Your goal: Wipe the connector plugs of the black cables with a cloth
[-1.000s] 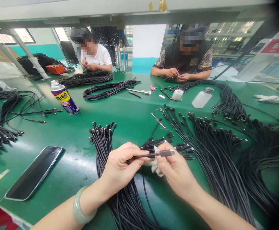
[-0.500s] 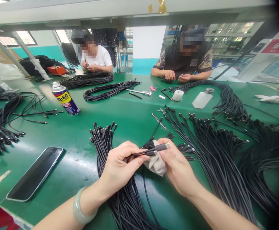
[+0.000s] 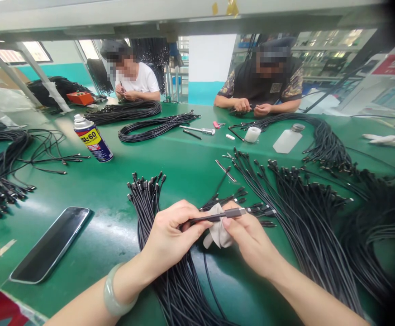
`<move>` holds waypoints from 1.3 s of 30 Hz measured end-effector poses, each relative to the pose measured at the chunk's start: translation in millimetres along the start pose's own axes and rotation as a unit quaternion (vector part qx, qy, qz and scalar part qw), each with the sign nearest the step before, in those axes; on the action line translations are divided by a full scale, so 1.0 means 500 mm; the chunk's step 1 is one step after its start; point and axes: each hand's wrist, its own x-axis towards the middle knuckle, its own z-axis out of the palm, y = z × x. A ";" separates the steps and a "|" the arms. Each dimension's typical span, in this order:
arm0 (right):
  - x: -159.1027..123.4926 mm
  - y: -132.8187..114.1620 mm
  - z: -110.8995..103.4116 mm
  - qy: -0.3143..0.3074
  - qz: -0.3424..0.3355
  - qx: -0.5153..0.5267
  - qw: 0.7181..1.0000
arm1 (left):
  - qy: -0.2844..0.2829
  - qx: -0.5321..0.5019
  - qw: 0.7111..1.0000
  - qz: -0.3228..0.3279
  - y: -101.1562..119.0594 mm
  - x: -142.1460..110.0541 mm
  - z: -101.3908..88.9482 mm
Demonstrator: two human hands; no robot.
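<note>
- The left hand (image 3: 175, 231) is closed in a pinch, thumb and fingers gripping a black cable (image 3: 206, 219) just behind its plug end.
- The right hand (image 3: 251, 235) is closed too, gripping a pale cloth (image 3: 217, 235) close to the plug, its thumb at the lower side of the cable.
- The black cable is held above the tabletop (image 3: 116, 190) between the two hands, its metal tip (image 3: 242, 211) pointing right; the cloth lies behind and under it and hangs below.
- A green bangle (image 3: 112, 292) circles the left wrist.
- Beneath the left hand, a cable bundle (image 3: 146, 194) runs towards the wearer, plug ends fanned at the far end.
- To the right spreads a larger heap of cables (image 3: 299, 203), with a slim metal tool (image 3: 226, 171) near its far left edge.
- On the left lie a phone (image 3: 51, 244), flat and screen dark, and another bunch of cables (image 3: 3, 181); a spray can (image 3: 93, 140) is near them.
- Farther back are a coiled bundle (image 3: 143, 129), a calliper (image 3: 199, 130), a black stick (image 3: 192, 134), a white roll (image 3: 252, 135) and a translucent bottle (image 3: 287, 140).
- A white glove (image 3: 387, 139) lies at the far right.
- Across the tabletop, a person in a white top (image 3: 138, 81) and a person in a dark vest (image 3: 268, 83) bring their hands together over small work.
</note>
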 end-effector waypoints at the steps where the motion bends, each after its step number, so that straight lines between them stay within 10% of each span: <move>1: 0.001 -0.003 -0.001 -0.010 -0.005 -0.015 1.000 | -0.009 0.001 1.000 0.000 -0.001 0.001 -0.001; 9: 0.004 -0.009 -0.006 0.004 -0.018 -0.119 0.993 | -0.035 -0.011 0.999 -0.015 -0.005 0.003 -0.003; 39: -0.001 0.016 0.000 0.038 0.090 0.112 0.989 | 0.004 -0.089 0.992 -0.084 -0.014 0.012 -0.007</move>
